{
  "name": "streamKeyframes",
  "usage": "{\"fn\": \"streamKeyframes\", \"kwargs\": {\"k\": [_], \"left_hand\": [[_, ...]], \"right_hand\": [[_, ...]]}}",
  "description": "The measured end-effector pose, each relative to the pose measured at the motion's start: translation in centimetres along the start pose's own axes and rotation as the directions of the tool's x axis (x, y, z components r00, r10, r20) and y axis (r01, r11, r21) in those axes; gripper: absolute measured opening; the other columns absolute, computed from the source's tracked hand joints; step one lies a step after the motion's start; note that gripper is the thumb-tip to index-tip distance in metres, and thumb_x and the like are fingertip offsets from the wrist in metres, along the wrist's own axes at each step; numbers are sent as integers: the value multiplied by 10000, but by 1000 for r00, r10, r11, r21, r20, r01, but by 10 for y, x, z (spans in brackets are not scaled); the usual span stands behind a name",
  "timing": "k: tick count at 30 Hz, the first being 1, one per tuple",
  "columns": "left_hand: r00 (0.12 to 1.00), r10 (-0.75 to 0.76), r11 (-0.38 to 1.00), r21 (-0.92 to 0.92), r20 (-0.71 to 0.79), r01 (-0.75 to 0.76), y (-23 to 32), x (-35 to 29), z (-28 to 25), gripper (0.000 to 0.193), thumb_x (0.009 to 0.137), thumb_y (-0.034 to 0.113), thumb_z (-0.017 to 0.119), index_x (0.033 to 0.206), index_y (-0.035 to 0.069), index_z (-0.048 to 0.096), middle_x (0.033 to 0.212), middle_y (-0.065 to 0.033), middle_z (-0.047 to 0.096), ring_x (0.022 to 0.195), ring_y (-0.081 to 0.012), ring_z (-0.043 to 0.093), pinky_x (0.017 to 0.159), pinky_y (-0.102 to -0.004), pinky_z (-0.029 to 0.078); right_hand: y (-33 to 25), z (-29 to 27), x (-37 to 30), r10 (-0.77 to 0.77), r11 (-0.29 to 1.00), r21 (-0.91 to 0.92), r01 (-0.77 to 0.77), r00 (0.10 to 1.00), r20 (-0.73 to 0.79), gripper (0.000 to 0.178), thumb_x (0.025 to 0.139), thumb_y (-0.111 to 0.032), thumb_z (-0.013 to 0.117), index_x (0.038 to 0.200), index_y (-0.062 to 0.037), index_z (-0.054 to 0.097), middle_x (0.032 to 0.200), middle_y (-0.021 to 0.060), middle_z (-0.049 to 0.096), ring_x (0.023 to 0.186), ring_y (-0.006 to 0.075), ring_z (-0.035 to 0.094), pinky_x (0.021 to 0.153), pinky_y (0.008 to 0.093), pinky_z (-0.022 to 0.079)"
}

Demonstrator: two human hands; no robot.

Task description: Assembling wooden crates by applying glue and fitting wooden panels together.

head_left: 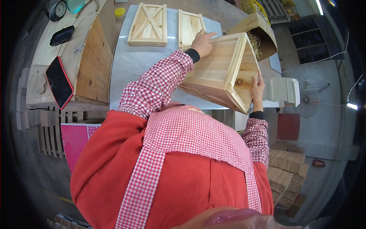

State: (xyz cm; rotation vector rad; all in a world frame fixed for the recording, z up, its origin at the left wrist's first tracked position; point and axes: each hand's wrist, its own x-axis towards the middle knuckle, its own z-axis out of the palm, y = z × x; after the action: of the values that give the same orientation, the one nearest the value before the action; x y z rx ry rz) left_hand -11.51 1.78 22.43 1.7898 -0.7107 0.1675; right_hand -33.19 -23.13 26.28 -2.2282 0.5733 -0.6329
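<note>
A pale wooden box [213, 63] is tilted over the near right part of the table, its open side facing right. My right hand [258, 89] grips the box's right edge, with the fingers along the rim. At the box's far left corner, my left hand [203, 44] holds on with its index finger stretched out; part of its grip is hidden. Beyond the left hand lies a plain wooden panel [189, 26]. Left of that, a stack of framed wooden panels [148, 24] with a crossed brace on top lies flat.
The table [129, 72] has a grey-white top. A cardboard carton [263, 28] with stringy material stands behind the box. To the left, a wooden bench [91, 57] carries a red-edged phone [60, 82], a black case [62, 36] and a round clock [58, 10]. White stacked pieces [282, 90] stand at right.
</note>
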Motion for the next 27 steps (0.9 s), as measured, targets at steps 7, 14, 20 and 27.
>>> {"fn": "streamKeyframes", "kwargs": {"k": [7, 14, 20, 27], "left_hand": [[987, 27, 1000, -18, 160, -25, -10, -2, 21, 619, 737, -84, 433, 1315, 120, 516, 974, -251, 540, 923, -383, 543, 889, -434, 437], [967, 160, 987, -20, 196, -160, 37, 10, -2, 712, 742, -61, 482, 1415, 148, 385, 1040, -234, 485, 968, -395, 504, 867, -420, 430], [984, 160, 986, 32, 81, -163, 39, 20, -5, 653, 750, -82, 455, 1378, 97, 426, 976, -198, 486, 951, -361, 497, 868, -386, 425], [981, 184, 982, 31, 65, -187, 23, 14, -14, 616, 729, -76, 457, 1331, 57, 467, 1065, -212, 510, 1024, -382, 503, 925, -402, 413]], "right_hand": [[6, -6, 0, -62, 998, 18, 61, 998, 19, 448, 949, -109, 491, 1367, 32, 413, 1257, 139, 558, 1107, 166, 536, 909, 288, 445], [10, 1, -8, -46, 998, 32, 47, 998, -40, 434, 929, -75, 500, 1358, -31, 454, 1144, 137, 640, 940, 133, 599, 813, 283, 477], [4, 6, -5, -37, 999, -3, 37, 997, -61, 444, 933, -74, 499, 1370, -28, 435, 1132, 115, 635, 896, 116, 591, 780, 264, 479], [-11, 4, -14, 8, 999, -46, -11, 998, -60, 435, 929, -84, 508, 1360, -54, 455, 1183, 145, 626, 1033, 148, 591, 875, 285, 454]]}}
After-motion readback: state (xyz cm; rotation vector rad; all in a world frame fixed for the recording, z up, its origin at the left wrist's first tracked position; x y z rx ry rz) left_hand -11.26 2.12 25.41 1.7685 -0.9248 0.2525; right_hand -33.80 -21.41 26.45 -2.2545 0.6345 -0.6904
